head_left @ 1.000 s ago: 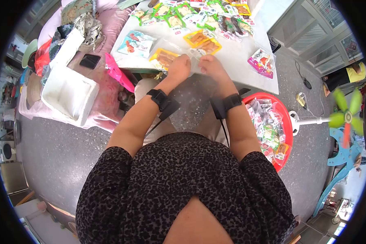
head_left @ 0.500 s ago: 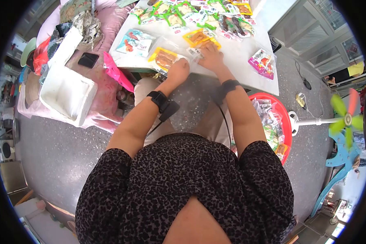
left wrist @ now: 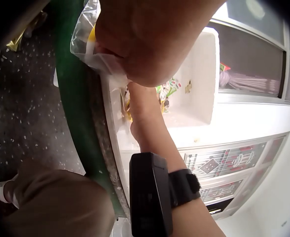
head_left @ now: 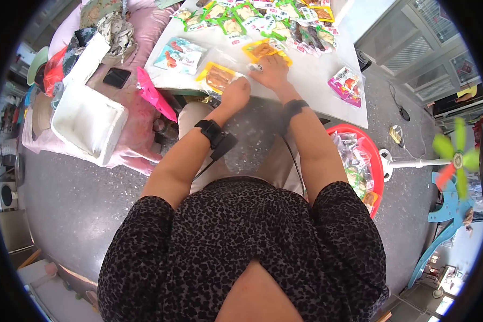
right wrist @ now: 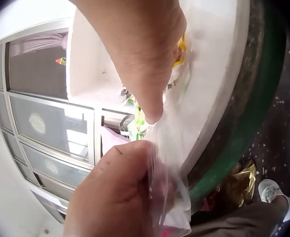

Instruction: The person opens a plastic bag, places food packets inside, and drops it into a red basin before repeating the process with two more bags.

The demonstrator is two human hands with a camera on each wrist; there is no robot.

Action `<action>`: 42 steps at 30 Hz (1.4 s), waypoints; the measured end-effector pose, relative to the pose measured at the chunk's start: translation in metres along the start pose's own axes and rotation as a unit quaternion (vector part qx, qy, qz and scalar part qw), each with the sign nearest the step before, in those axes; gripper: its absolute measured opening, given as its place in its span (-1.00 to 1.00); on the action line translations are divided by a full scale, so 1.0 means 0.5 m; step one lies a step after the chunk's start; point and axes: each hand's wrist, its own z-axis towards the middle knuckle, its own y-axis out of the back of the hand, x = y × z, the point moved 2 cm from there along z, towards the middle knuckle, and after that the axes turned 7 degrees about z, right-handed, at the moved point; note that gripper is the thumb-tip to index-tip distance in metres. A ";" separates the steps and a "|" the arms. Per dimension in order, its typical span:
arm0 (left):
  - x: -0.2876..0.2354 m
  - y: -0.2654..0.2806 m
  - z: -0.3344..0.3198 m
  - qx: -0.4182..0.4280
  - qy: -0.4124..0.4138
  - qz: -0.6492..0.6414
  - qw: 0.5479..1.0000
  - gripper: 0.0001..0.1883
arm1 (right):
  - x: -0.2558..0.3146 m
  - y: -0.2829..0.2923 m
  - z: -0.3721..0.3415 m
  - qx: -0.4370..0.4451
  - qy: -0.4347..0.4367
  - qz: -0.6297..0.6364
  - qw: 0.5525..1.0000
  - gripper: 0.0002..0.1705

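Observation:
At the front edge of the white table, my left hand [head_left: 236,93] grips a clear plastic bag [right wrist: 169,163], its fingers curled over the film. Just left of it lies a yellow-edged food packet [head_left: 217,78] with brownish pieces showing. My right hand [head_left: 272,72] reaches farther forward, its fingers extended over a second yellow-edged packet [head_left: 262,49] and partly covering it. In the right wrist view, the right thumb is right at the clear film above the left hand. The left hand's fingertips are hidden in the left wrist view.
Several green-edged packets [head_left: 231,27] spread across the back of the table [head_left: 311,88]. A blue-and-white packet [head_left: 178,55] lies left, a purple one [head_left: 346,86] right. A red basin [head_left: 378,172] of packets stands below. A white foam box [head_left: 88,126] sits on the pink-covered bed.
My right hand has gone from beside the left hand forward onto the far yellow-edged packet, its fingers straightening. The left hand has stayed nearly in place at the table's edge.

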 end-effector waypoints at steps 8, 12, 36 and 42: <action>-0.005 0.003 0.000 0.005 0.023 0.015 1.000 -0.81 | -0.058 0.039 -0.043 0.081 0.035 0.033 0.996 -0.60; -0.002 0.001 0.000 0.001 0.012 0.010 1.000 -0.81 | -0.208 0.004 -0.071 -0.042 -0.041 0.036 0.998 -0.55; -0.033 0.011 -0.008 -0.003 -0.026 -0.001 1.000 -0.81 | -0.117 0.094 -0.146 -0.111 -0.149 0.442 0.878 -0.93; -0.050 0.035 0.005 -0.019 -0.034 -0.006 0.999 -0.84 | -0.120 0.149 -0.170 0.045 -0.242 0.725 0.643 -0.86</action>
